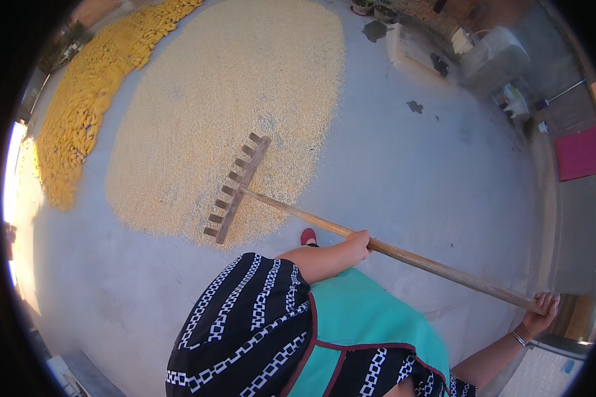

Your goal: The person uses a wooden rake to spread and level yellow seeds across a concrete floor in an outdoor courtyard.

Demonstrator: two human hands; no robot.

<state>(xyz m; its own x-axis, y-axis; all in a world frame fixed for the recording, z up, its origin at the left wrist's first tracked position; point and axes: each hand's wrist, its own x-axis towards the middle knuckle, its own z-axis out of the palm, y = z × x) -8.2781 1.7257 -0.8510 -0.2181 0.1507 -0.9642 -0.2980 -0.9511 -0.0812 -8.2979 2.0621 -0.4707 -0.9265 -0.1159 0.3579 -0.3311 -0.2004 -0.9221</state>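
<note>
My left hand [359, 245] is closed round the middle of a long wooden rake [437, 266]. Farther right, my right hand [543, 312] grips the end of its handle, a bracelet on that wrist. The rake's toothed wooden head lies over the near part of a wide spread of pale yellow corn kernels [238, 79], its blunt teeth pointing left. Around the head the kernels are thinner, with grey floor showing at a small patch beyond it.
Whole yellow corn cobs [89, 99] lie in a long band at the far left. Grey concrete floor [404, 172] stretches right of the kernels. A low pale basin-like block [414, 49] and a pink cloth [586, 151] are at the right. My red shoe [308, 236] stands near the kernels.
</note>
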